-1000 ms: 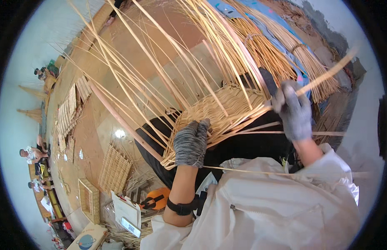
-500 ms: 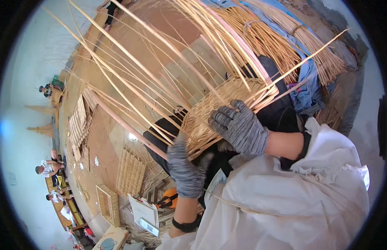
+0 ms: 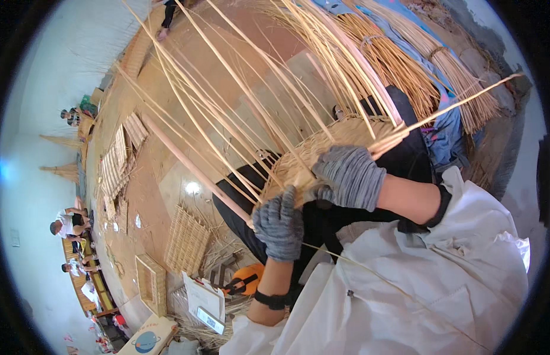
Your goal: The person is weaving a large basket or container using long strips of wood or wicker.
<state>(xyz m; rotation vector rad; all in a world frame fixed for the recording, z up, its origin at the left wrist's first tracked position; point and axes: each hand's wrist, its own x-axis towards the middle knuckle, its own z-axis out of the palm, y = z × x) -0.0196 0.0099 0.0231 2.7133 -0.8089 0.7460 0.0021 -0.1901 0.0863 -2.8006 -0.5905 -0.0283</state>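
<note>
Although the wicker panel (image 3: 340,133) is closely woven, tall stakes (image 3: 186,158) rise unwoven from it, left hand (image 3: 279,225) and right hand (image 3: 352,177) curled half-closed around its near edge.

Brown floor strewn with wickerwork

The floor (image 3: 153,180) bears a flat woven panel (image 3: 188,239). Just left of the panel, on its near side, lies an open wicker tray (image 3: 161,288); beside its right edge, loose cane scraps (image 3: 223,248); beyond it, slatted mats (image 3: 115,163); well apart to its right, a blue cloth (image 3: 445,145) under 2 cane bundles (image 3: 399,68).
</note>
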